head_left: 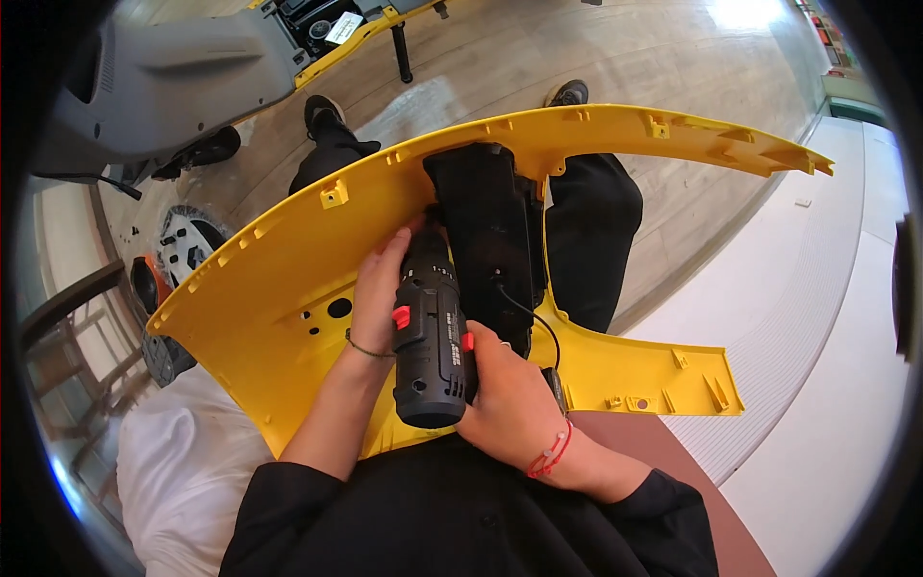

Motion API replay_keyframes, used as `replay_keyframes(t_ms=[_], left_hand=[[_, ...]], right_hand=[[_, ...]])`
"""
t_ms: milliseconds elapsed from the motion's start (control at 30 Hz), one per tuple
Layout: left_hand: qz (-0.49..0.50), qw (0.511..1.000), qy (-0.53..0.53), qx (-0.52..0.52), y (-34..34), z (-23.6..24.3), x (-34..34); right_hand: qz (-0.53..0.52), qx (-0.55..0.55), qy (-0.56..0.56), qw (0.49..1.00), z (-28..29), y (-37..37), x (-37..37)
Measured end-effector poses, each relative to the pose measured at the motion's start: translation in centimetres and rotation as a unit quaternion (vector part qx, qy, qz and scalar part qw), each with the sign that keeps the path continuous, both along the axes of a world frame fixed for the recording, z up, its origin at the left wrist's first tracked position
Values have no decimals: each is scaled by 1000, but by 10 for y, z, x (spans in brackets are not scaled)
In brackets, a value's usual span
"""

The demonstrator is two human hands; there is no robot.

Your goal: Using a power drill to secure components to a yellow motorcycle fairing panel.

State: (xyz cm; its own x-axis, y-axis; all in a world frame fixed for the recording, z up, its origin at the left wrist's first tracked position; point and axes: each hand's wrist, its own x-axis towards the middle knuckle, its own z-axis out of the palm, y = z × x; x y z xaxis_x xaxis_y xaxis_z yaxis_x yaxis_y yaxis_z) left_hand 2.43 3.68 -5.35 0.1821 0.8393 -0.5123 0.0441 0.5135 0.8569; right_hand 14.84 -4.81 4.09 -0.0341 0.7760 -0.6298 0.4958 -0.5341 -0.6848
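Observation:
A large curved yellow plastic panel (260, 250) lies across my lap, its ribbed inner side facing up. Fixed or lying in its middle is a black plastic part (481, 212), with a thin black cable (529, 313) coming out of it. My right hand (505, 389) is wrapped round the grip of a black cordless drill (431, 337) with red buttons. The drill's front end points away from me, at the left edge of the black part. My left hand (380, 288) is beside the drill's front, fingers drawn together; the tips and anything in them are partly hidden.
At the far left stands a grey vehicle body (192, 67) with a yellow frame edge (351, 48). A plastic-wrapped part (187, 240) lies on the floor at left, near a white cloth (192, 462). A white ribbed surface (779, 288) runs along the right.

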Motion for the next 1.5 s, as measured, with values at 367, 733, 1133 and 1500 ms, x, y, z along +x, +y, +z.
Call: replay_keyframes(t_ms=[367,733,1133,1500], left_hand=[[-10,998,-37,-57,3,-3,2],[-55,997,15,-55,2,-1,-2],[53,987,-103,-110,-2,12,5],[132,908,-241,-315,-20,2,-7]], right_hand=[[-6,-9,0,1000,0,2,-3],[-17,-12,-7,1000,-8,4,-2],[-21,7,-34,999,-11,4,0],[-25,-12,-67,997,-3,10,-11]])
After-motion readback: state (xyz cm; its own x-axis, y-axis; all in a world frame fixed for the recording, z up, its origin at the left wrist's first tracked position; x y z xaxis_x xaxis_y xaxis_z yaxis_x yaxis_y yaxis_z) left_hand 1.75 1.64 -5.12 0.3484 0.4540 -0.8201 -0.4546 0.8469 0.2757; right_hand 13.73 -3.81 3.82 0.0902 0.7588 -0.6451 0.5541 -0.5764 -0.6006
